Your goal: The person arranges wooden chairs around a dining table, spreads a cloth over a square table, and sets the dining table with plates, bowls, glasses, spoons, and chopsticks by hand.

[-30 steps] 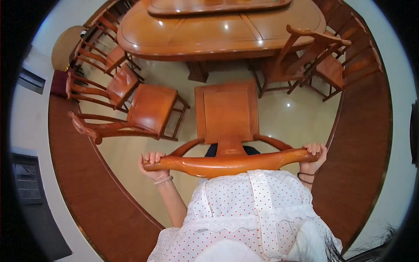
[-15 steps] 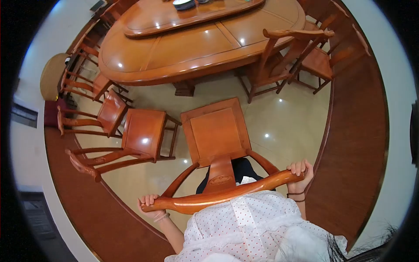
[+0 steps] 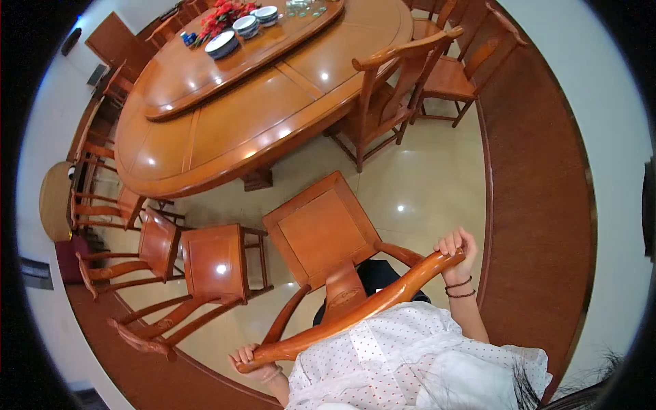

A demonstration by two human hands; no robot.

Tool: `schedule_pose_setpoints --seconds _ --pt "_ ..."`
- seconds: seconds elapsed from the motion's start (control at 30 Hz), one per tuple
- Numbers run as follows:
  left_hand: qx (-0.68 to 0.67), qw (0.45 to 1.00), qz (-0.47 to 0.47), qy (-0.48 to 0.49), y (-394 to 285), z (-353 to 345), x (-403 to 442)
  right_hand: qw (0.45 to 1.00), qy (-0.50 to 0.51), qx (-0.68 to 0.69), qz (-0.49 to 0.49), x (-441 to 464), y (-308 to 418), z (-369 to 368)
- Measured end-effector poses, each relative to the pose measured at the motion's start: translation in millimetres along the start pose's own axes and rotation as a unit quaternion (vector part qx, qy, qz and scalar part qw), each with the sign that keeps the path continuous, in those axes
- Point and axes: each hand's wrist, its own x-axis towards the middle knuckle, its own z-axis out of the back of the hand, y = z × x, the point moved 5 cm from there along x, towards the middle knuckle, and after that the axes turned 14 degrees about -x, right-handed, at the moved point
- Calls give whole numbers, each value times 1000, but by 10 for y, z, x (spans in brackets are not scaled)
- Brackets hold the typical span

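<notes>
A wooden chair (image 3: 324,229) stands right in front of me, its seat pointing away and its curved top rail close against my white dotted top. My left hand (image 3: 247,361) is closed round the rail's left end, at the lower left. Higher up on the other side, my right hand (image 3: 456,249) grips the right end of the same rail. The rail slants up from left to right. Dark clothing shows beneath it, behind the chair's back.
A large oval table (image 3: 273,116) carries a raised wooden top (image 3: 178,96) with stacked plates (image 3: 222,44), glasses and red flowers (image 3: 225,20). Another chair (image 3: 215,263) stands close on the left, with more beyond. A chair (image 3: 389,96) stands at the table's right.
The view has turned and tilted, showing more of the tabletop with plates and flowers. The held chair now appears more slanted, its rail's left end lower. Both hands keep hold of the rail.
</notes>
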Motion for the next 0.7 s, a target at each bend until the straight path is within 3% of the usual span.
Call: schedule_pose_setpoints --seconds 0.17,0.2,0.33,0.4,0.43,0.5,0.57,0.6,0.63,0.67,0.7 --pt "25 998 -12 -52 5 -72 -61 999 -7 14 40 -36 -23 60" --pt "32 999 28 1 -58 -4 -12 999 17 1 48 1 -21 38" --pt "65 996 58 -5 -63 29 -26 998 24 -14 49 -8 -20 26" --pt "35 993 -37 -105 -119 71 -86 998 30 -22 46 -22 -9 48" --pt "39 993 -35 -107 -123 92 -73 998 25 -21 44 -4 -15 85" --pt "5 998 -35 -54 -45 -4 -38 996 86 -10 18 30 -33 74" --pt "-19 997 -12 -71 50 -72 -110 985 167 24 -29 94 -107 123" --pt "131 984 -88 -87 -99 23 -109 974 212 49 -56 125 -144 121" --pt "276 942 -162 -103 -229 110 -138 967 209 -138 -43 177 -164 137" --pt "302 888 -212 -275 -364 374 -295 925 200 -322 -27 236 -138 137" --pt "326 844 -227 -361 -344 561 -429 805 284 -482 199 293 -174 242"
